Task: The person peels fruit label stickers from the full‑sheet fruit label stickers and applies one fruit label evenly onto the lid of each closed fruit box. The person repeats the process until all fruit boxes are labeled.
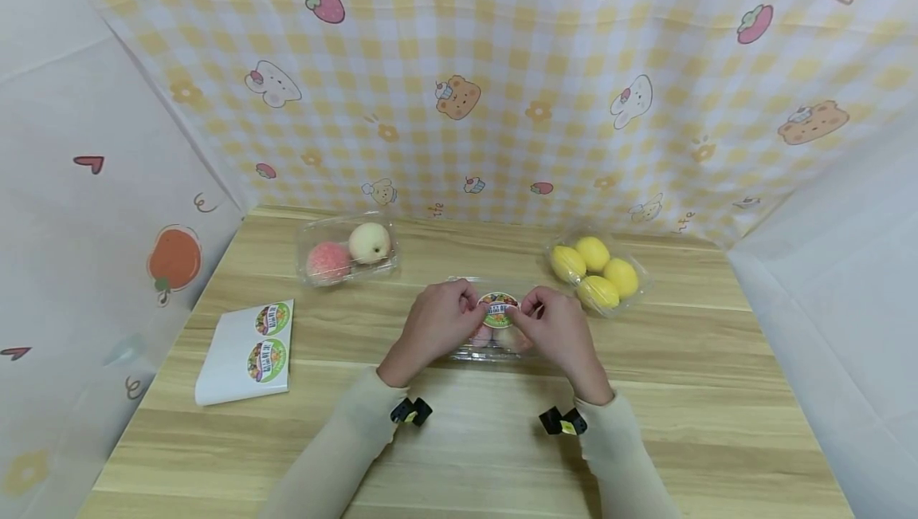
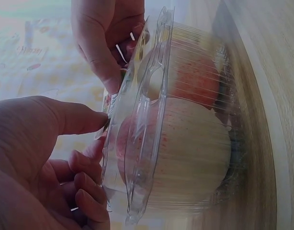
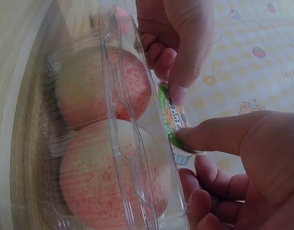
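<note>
An oval fruit-print sticker lies over a clear plastic clamshell box in the middle of the table. My left hand pinches the sticker's left edge, thumb on its printed face. At the opposite edge, my right hand pinches it the same way. In the right wrist view the sticker is tilted close to the lid; whether any of it touches the plastic I cannot tell. Two reddish-cream peaches sit inside the closed box, partly hidden by the hands and sticker in the head view.
A white sticker sheet with two oval stickers lies at the left. Behind it, a clear box holds a red and a pale peach. Several lemons fill another box at the back right. A patterned curtain hangs behind the table.
</note>
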Tool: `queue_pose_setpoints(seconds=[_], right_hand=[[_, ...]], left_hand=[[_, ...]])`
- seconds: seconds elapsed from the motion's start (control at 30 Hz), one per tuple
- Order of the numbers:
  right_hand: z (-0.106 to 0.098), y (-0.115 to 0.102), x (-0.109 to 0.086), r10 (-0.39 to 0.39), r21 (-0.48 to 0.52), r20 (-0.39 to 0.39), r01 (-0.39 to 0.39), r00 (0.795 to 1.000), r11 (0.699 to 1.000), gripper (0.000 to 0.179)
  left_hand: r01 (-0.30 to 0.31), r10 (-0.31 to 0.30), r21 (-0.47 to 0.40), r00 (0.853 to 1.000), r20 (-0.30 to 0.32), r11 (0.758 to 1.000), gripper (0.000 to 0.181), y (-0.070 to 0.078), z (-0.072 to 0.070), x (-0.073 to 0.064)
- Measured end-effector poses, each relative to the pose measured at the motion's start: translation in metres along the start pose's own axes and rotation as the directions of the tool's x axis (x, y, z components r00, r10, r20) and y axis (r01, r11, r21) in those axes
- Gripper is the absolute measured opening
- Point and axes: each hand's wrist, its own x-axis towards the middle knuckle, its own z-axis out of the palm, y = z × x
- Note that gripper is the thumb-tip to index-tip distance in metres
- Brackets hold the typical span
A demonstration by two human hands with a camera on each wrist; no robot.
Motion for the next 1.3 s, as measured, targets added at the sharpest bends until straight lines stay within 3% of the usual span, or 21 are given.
queue_pose_setpoints(seconds=[0.4, 0.7, 1.3], right_hand=[[0.0024, -0.0040, -0.0006, 0.016, -0.040, 0.017, -0.015, 1.000, 0.999, 0.031], [0.0056, -0.0035, -0.0003, -0.001, -0.090, 0.013, 0.002, 1.000, 0.996, 0.038], [0.0030, -0.0022, -0.0002, 0.013, -0.103, 0.003, -0.012, 1.000, 0.995, 0.031]], left_hand=[[0.014, -0.014, 0.061, 1.000, 0.006, 0.998, 0.024, 0.0011, 0.0024, 0.0009], [-0.027, 0.029, 0.112, 0.999, -0.014, 0.993, 0.031, 0.0018, 0.0029, 0.0005], [0.016, -0.014, 0.146, 1.000, -0.013, 0.989, 0.032, 0.0017, 0.0043, 0.0014]])
